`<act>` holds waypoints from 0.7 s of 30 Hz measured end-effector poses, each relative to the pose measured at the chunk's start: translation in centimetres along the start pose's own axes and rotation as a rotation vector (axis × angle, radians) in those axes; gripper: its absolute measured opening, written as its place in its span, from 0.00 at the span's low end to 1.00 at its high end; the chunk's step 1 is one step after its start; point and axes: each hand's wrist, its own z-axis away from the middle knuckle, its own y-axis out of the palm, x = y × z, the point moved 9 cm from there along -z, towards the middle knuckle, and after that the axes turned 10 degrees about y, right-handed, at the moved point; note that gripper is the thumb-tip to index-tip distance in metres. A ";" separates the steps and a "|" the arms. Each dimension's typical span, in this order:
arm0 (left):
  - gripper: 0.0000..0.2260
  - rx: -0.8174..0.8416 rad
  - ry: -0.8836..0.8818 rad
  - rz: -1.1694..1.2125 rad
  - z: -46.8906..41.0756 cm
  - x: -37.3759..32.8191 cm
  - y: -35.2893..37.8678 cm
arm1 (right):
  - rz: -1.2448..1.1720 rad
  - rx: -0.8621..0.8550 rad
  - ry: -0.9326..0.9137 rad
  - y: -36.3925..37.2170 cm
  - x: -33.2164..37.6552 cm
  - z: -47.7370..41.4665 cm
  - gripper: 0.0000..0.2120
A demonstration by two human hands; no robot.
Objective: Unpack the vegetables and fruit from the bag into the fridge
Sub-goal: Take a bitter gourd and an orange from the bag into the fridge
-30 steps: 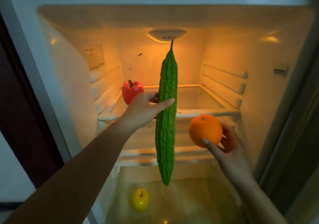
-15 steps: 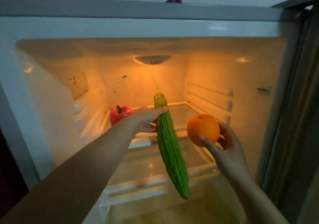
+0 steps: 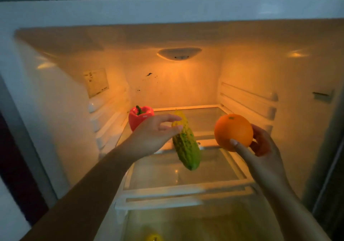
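Your left grip had tipped the gourd it held from upright to nose-in, just right of the pepper, seemingly ready to shelve; your right grip held the orange farther right.

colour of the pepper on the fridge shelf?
The pepper is red with a green stem; the head view shows it best.

count: 1 red pepper, 1 bitter gourd, 1 orange, 1 yellow fruit at the bottom edge, only partly visible. glass shelves: 2, upper shelf and lower shelf. 1 lamp on the back wall. my hands: 2, left hand and right hand.
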 end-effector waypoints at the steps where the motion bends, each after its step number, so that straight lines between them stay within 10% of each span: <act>1: 0.07 0.022 0.006 0.024 0.9 -0.2 0.3 | -0.020 0.004 0.002 0.0 -0.1 0.1 0.40; 21: 0.24 0.076 0.199 -0.136 1.3 -2.7 4.0 | -0.029 0.031 0.131 -2.0 -1.5 3.5 0.37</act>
